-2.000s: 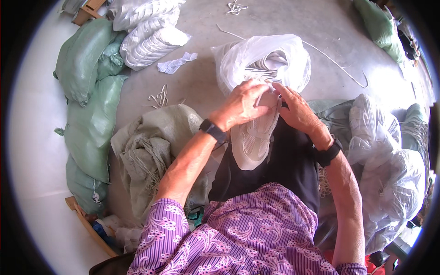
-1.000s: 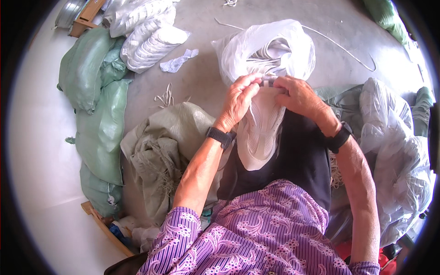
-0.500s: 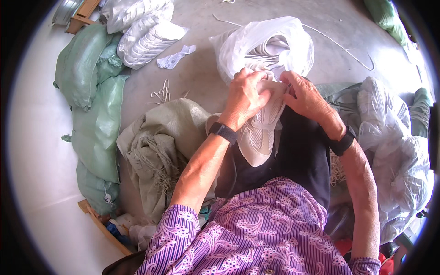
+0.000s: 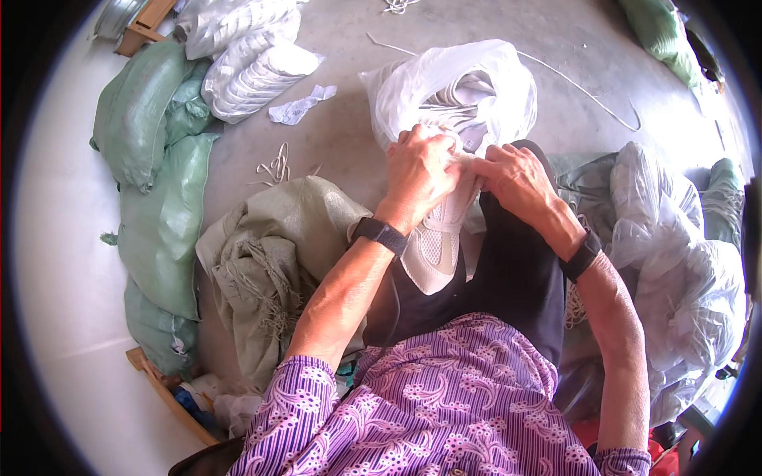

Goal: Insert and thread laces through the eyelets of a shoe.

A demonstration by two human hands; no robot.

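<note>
Head view | L hand (image 4: 417,170) + R hand (image 4: 516,178) both clamped on top end of white mesh shoe (image 4: 435,246), resting on lap at near edge of concrete floor (image 4: 333,143) | white plastic bag (image 4: 452,87) just beyond, open | progress: lacing seemingly underway, not finished; loose laces (image 4: 274,166) on floor

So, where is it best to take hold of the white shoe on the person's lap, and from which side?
Probably at the heel end of the white shoe, coming from the person's left. That end points toward the body and lies bare, while the left hand and right hand cover the front part by the white plastic bag.
</note>
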